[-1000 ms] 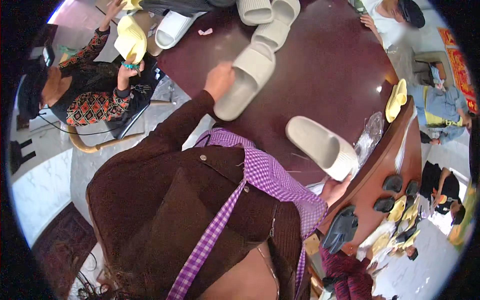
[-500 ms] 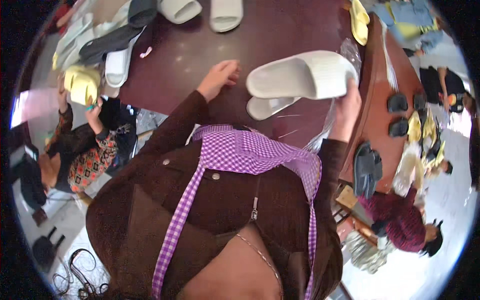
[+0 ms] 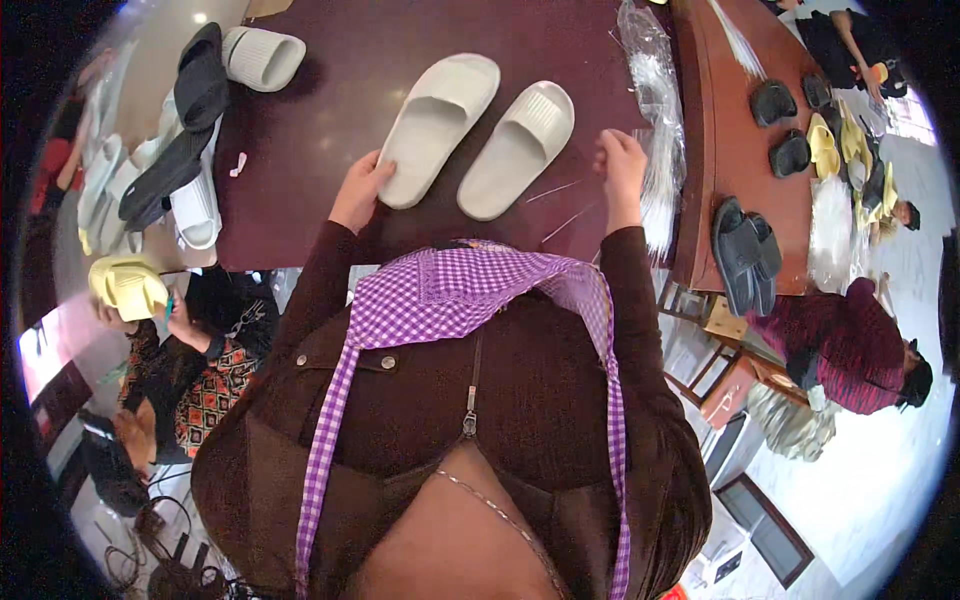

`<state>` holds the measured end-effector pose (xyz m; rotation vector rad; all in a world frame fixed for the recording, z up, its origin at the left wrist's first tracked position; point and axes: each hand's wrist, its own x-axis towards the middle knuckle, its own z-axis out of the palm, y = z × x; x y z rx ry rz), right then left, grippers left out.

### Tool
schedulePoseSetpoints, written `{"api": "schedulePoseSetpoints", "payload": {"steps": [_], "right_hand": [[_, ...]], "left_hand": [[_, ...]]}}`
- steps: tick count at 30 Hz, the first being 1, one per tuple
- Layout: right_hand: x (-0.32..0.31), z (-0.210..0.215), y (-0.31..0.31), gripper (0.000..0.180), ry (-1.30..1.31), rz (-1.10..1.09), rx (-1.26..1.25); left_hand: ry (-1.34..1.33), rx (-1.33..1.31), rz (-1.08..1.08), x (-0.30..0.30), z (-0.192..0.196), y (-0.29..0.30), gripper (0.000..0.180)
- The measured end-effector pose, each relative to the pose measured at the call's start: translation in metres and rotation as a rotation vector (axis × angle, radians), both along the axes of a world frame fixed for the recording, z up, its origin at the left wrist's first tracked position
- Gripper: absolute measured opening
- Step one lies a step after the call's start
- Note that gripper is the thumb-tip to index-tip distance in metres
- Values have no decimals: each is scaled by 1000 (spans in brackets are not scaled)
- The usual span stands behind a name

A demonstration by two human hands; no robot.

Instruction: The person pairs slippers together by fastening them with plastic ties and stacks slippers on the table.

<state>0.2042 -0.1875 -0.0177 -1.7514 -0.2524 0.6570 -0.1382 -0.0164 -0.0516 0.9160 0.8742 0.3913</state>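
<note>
A stack of clear plastic packaging bags (image 3: 655, 120) is lying along the right edge of the dark table (image 3: 330, 150), running from the far end toward the near edge; the film is showing glossy, crinkled and colourless. A second heap of clear plastic film (image 3: 830, 225) is lying at the far right side of the neighbouring brown table (image 3: 730, 150), pale and translucent. A bright pinkish rectangular panel (image 3: 45, 360) is glowing at the left rim of the view; whether it is a screen cannot be told. No labels or signs are showing clearly.
</note>
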Motion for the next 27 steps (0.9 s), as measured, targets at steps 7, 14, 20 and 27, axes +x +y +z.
{"api": "schedulePoseSetpoints", "payload": {"steps": [7,14,20,27], "right_hand": [[75,-37,-30,11,64,-193,-29],[83,-48,-17,11,24,-280,-200],[75,-39,-17,11,101,-286,-221],[21,-10,-42,8,396,-47,5]], "left_hand": [[640,1227,-89,2,-32,-19,43],[556,1159,2,0,-15,-36,39],[448,906,-26,8,5,-35,32],[321,835,-57,20,36,-45,31]]}}
